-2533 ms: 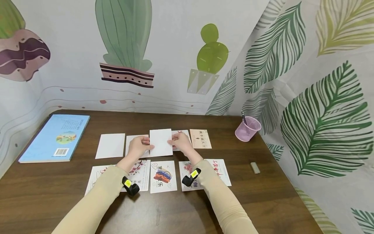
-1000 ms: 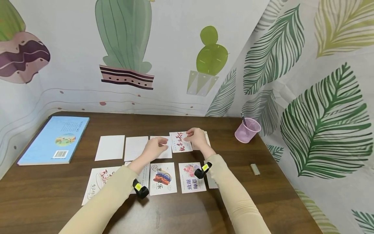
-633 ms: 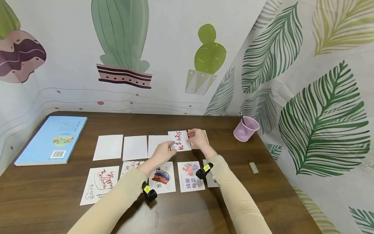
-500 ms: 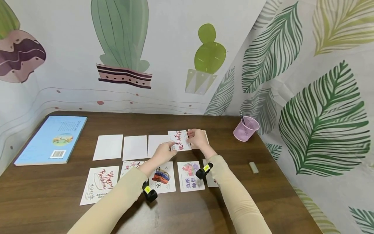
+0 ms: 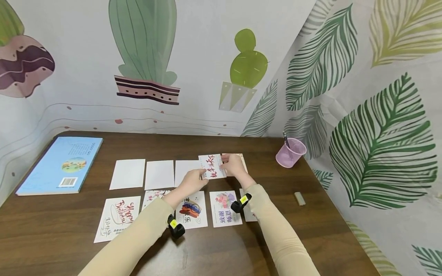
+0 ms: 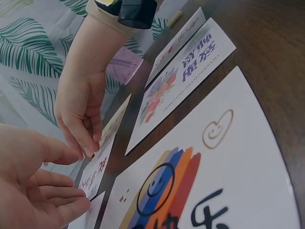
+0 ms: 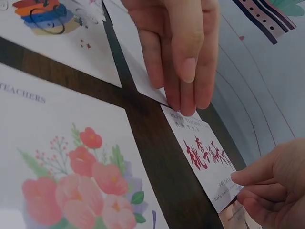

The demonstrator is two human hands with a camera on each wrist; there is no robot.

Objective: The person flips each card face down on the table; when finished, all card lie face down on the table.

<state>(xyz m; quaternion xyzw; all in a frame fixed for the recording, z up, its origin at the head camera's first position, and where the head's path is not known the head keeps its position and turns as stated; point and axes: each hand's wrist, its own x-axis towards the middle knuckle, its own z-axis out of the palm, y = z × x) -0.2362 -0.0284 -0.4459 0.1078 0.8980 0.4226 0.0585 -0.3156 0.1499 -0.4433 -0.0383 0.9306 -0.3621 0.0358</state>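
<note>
A greeting card with red Chinese characters [image 5: 213, 165] lies between both hands in the back row. My right hand [image 5: 234, 165] pinches its right edge, thumb on the printed face in the right wrist view. At the card's left end, my left hand [image 5: 191, 181] has its fingertips close to the edge, the fingers nearly straight and the thumb apart from them. Left of it lie three blank white cards, the nearest one [image 5: 185, 168] partly covered by my left hand. A cream card [image 7: 232, 219] sits to the right, mostly hidden by my right hand.
In the front row lie several printed cards, including a birthday card [image 5: 117, 218], a rainbow-stroke card [image 5: 192, 209] and a flower card [image 5: 226, 209]. A blue book [image 5: 62, 165] is at left; a pink pen cup [image 5: 291, 153] and an eraser-like block [image 5: 299, 198] are at right.
Both hands first held a blank card, which now lies in the row. The right hand moved right to the red-character card; the left hand followed to its left end. Little moved in the last half second.
</note>
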